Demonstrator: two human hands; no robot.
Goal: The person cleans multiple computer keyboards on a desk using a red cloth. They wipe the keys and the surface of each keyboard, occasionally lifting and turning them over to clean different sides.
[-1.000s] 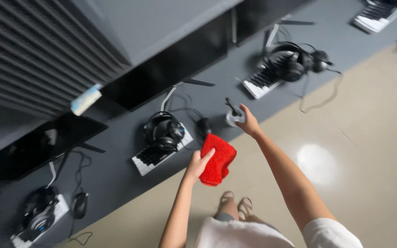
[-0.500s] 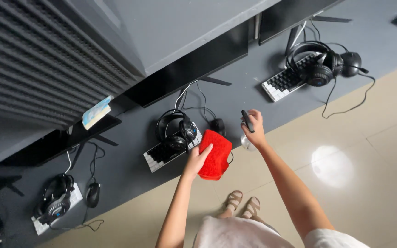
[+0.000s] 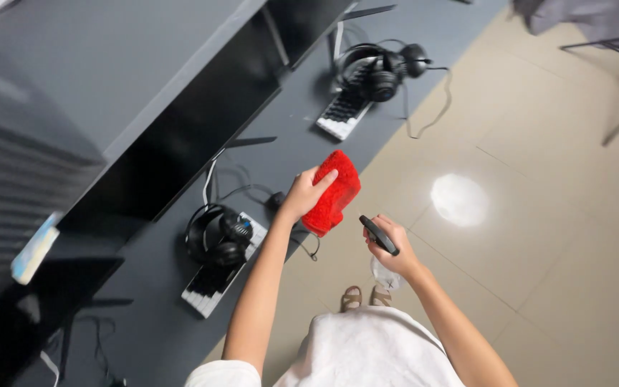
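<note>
Left hand (image 3: 301, 195) grips a red cloth (image 3: 332, 190) above the desk (image 3: 302, 140) — right hand (image 3: 393, 249) grips a spray bottle (image 3: 381, 252).

Long grey desk (image 3: 180, 315); black monitor (image 3: 188, 143) upright; black headphones (image 3: 218, 240) rest on white keyboard (image 3: 216, 283); second headphones (image 3: 374, 68) on far keyboard (image 3: 342, 118); possibly mouse (image 3: 275, 201).

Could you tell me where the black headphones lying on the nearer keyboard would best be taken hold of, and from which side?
Probably by the headband. The headphones lie flat on the keyboard, the band arching toward the monitor, the cups toward the desk edge. Coming from above, with the grip across the band's top, looks clear; a cable trails nearby.
</note>
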